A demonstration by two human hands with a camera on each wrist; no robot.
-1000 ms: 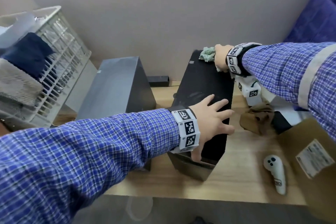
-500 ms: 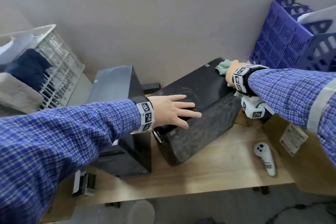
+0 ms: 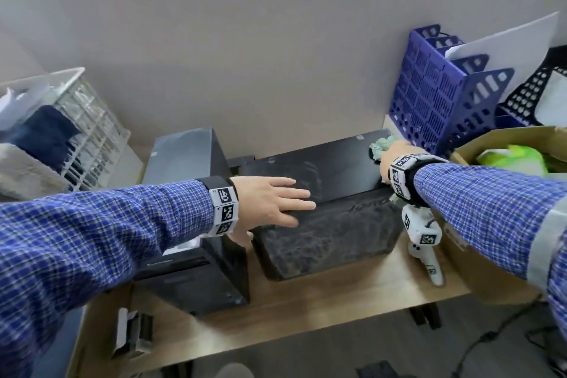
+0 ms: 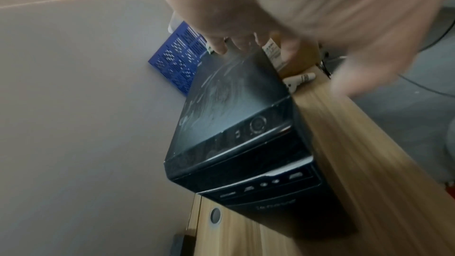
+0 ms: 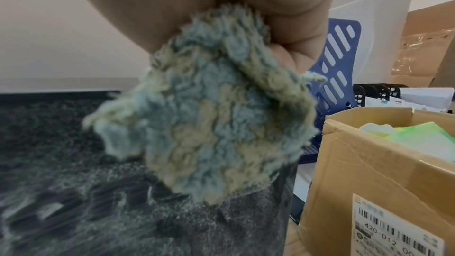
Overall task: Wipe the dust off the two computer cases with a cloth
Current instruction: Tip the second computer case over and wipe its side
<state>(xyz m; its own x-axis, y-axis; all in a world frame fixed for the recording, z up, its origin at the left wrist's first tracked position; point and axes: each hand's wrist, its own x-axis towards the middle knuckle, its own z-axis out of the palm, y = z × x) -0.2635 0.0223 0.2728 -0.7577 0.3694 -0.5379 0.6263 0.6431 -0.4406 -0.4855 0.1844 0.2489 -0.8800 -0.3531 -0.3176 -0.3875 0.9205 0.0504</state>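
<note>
While seen from the head: left hand [image 3: 270, 204] flat, fingers straight, pressing on dusty case [image 3: 322, 190] on desk [image 3: 306, 310]; right hand [image 3: 391, 158] at far corner, clutching cloth [image 3: 379, 147]. Second case [image 3: 190, 163] just left. From left wrist: blurred fingers [image 4: 219, 44] spread over case top. From right wrist: cloth [image 5: 209, 104] bunched in fist, touching dust.

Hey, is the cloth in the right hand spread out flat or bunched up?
Bunched up. The right hand grips the cloth as a crumpled wad, with folds hanging down onto the dusty computer case.
</note>
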